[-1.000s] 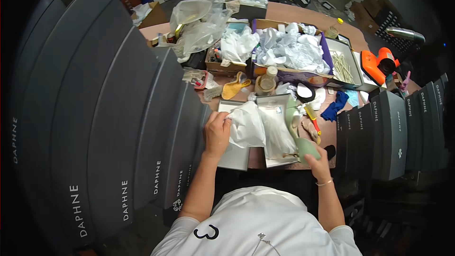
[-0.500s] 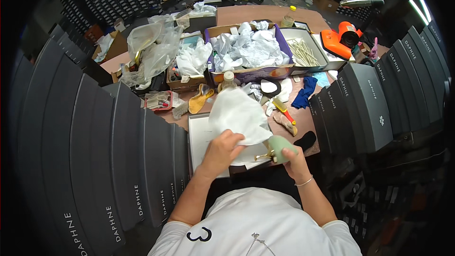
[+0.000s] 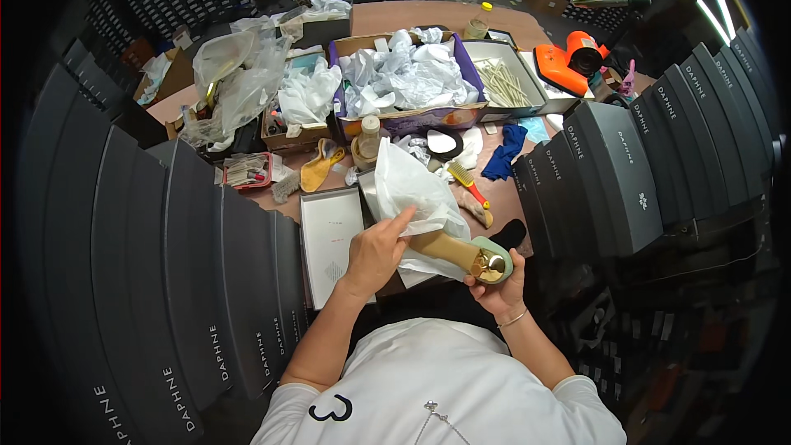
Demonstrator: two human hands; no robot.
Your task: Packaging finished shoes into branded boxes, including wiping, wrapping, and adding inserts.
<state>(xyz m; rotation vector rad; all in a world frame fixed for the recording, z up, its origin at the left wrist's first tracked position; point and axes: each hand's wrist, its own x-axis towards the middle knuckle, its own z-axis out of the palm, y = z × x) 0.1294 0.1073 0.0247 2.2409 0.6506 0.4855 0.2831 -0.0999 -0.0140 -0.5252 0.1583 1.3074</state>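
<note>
Hands are both busy: right hand (image 3: 494, 288) grips a gold-heeled mint-green shoe (image 3: 474, 257), left hand (image 3: 375, 251) pinches crinkly white tissue paper (image 3: 412, 194) draped over it, just right of the open grey shoebox lid (image 3: 329, 247).

White tissue paper (image 3: 409, 189) is covering the front of the shoe (image 3: 461, 254), so only its heel end is showing. The right hand (image 3: 497, 284) is lying mostly under that shoe, fingers hidden. Stacked dark boxes (image 3: 198, 280) are hiding the desk's (image 3: 412, 16) left edge.
</note>
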